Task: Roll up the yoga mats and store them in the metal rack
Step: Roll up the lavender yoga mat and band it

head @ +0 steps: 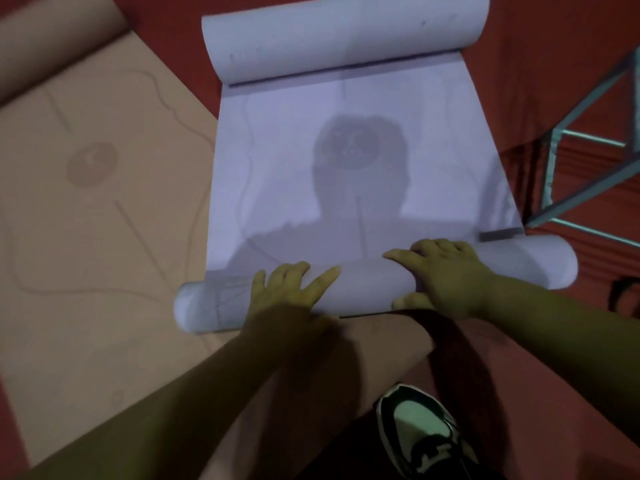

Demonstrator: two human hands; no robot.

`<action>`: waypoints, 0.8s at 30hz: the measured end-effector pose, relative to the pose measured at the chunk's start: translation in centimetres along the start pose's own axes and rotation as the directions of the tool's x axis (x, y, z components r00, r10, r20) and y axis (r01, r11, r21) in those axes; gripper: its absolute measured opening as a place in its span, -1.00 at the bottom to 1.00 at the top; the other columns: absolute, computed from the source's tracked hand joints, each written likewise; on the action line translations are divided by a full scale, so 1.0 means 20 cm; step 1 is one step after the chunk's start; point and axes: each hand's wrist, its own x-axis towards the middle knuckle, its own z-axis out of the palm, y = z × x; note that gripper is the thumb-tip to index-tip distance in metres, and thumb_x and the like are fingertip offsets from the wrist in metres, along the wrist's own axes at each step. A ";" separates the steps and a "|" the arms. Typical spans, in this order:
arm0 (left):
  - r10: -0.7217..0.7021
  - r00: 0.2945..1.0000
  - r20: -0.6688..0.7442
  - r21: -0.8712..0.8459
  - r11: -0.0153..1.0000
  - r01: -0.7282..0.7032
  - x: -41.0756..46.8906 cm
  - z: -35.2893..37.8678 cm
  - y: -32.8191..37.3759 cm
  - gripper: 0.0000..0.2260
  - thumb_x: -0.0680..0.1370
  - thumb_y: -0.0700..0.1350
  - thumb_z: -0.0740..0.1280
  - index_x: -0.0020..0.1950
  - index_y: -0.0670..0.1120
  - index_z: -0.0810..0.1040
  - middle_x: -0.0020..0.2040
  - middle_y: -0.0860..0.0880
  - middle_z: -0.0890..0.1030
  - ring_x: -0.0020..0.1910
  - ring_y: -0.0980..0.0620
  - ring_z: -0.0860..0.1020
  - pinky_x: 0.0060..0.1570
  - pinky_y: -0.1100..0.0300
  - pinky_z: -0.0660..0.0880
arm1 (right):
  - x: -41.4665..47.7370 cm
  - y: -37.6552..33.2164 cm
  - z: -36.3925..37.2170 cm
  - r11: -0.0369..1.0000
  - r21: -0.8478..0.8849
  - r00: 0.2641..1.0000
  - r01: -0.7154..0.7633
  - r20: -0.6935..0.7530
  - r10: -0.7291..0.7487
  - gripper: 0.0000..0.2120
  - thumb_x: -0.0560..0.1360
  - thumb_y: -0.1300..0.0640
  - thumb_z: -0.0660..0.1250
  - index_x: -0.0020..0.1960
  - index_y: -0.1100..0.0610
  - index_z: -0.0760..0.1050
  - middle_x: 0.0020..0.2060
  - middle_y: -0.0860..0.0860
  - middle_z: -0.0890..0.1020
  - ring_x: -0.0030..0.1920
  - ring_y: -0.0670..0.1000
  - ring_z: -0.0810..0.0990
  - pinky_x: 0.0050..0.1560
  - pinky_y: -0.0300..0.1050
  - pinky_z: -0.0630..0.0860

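A pale lilac yoga mat (360, 174) lies on the red floor, rolled at its near end into a thick tube (367, 285) and curled up at its far end (343, 36). My left hand (287, 289) presses on top of the near roll with straight, spread fingers. To its right, my right hand (446, 271) lies over the same roll, fingers draped across the top and thumb at the near side. A tan yoga mat (90, 209) lies mostly flat to the left, its far end curled. The metal rack (568, 157) stands at the right edge.
My knee and a black-and-white shoe (419, 434) are just behind the roll. The rack's grey bars reach close to the lilac mat's right edge. A black strap-like thing (620, 292) lies on the red floor at the right. My shadow falls on the mat.
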 end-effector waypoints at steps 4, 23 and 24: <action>-0.007 1.000 0.024 0.021 1.000 0.007 0.03 0.01 -0.03 -0.29 0.35 0.38 0.23 0.48 0.19 0.40 0.27 -0.14 0.57 0.16 -0.24 0.55 0.17 -0.29 0.43 | 0.02 0.02 0.02 1.000 -0.018 0.998 0.021 -0.060 -0.022 0.03 0.23 -0.72 -0.25 0.59 -0.29 0.09 0.37 -0.02 0.42 0.34 0.13 0.42 0.36 0.12 0.27; -0.009 0.998 0.067 0.106 0.994 0.002 0.16 -0.02 -0.12 -0.27 0.45 0.53 0.04 0.55 0.25 0.31 0.27 -0.08 0.56 0.08 -0.23 0.53 0.11 -0.25 0.39 | 0.12 0.04 -0.03 0.998 0.044 0.995 -0.050 -0.082 0.054 -0.07 0.26 -0.65 -0.14 0.57 -0.32 0.07 0.43 -0.09 0.38 0.42 0.07 0.33 0.45 0.14 0.15; 0.006 0.999 0.054 0.087 0.996 -0.011 0.18 -0.02 -0.14 -0.27 0.46 0.54 0.02 0.54 0.24 0.31 0.26 -0.07 0.56 0.05 -0.22 0.53 0.06 -0.18 0.40 | 0.12 0.05 -0.02 0.998 0.038 0.991 -0.043 -0.123 0.048 -0.09 0.29 -0.65 -0.13 0.56 -0.32 0.12 0.42 -0.06 0.40 0.41 0.09 0.35 0.44 0.16 0.18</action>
